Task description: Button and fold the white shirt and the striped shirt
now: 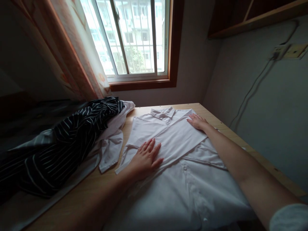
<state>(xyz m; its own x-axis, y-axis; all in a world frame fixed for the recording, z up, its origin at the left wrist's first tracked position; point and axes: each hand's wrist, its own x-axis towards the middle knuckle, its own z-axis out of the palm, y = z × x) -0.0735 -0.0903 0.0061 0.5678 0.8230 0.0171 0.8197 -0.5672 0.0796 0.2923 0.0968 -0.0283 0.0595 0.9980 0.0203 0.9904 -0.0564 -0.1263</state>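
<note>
Spreads left hand (146, 158), right hand (198, 122) on white collared cloth shirt (178, 139); leaves pale wooden desk (203, 112) open at far-right corner.

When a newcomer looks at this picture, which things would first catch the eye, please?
Probably the bright sliding window at the top, left of centre. Next, the white collared shirt spread on the wooden table, with left hand and right hand resting on it. A rumpled black garment with white stripes stands out at left.
</note>
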